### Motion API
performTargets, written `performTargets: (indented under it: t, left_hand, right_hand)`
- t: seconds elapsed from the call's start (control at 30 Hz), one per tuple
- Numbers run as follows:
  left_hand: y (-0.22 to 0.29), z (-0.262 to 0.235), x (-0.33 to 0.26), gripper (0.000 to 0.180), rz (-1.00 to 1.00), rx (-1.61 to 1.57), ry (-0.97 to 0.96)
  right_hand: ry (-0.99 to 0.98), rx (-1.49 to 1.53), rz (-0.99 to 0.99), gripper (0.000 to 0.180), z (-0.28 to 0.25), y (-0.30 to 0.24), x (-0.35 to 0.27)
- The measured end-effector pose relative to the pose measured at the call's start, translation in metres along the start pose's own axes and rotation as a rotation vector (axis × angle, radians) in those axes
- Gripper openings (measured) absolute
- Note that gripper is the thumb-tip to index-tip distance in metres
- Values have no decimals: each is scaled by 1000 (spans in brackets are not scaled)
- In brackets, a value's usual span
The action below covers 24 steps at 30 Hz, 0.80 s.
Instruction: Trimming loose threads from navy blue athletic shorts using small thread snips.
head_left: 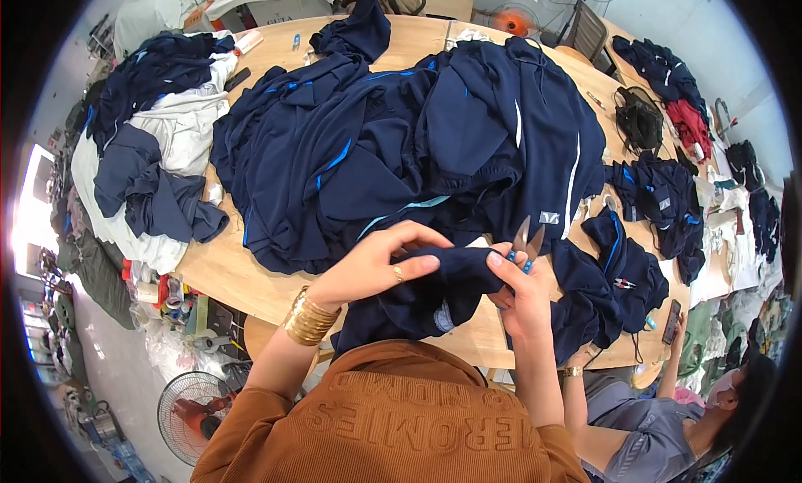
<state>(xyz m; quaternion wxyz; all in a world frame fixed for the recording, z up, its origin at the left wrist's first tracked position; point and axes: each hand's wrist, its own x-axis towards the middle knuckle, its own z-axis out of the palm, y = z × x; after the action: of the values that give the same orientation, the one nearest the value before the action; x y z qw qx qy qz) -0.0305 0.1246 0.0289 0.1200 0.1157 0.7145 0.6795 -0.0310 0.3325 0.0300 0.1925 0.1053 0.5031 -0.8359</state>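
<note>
My left hand (376,262) grips a fold of the navy garment (434,295) at the near table (225,278) edge, my right hand (522,287) clasps 1 pair of snips (528,239); the cloth looks soft, light, limp, best pinched at the seam.

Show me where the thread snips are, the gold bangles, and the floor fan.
thread snips (528,237), head view, on the metal blades above the right hand's fingers
gold bangles (309,318), head view, on the stack around the left wrist
floor fan (194,416), head view, on its round grille, lower left
</note>
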Motion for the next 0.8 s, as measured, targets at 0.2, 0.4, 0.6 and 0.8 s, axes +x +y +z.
performTargets:
  t: [0.2,0.4,0.6,0.8]
  left_hand:
    - [-2,3,7,18,-210,-354,-37]
    - [10,-31,0,14,-161,-585,229]
    - [6,-64,-5,27,-56,-1229,131]
    - [-1,-57,-6,29,-48,-1225,152]
  right_hand:
    - [-22,-297,-229,12,5,-2,7]
    - [327,-1032,-472,19,-57,12,27]
    - [262,-575,-239,9,-69,-16,27]
    - [69,215,-46,17,-50,-21,12]
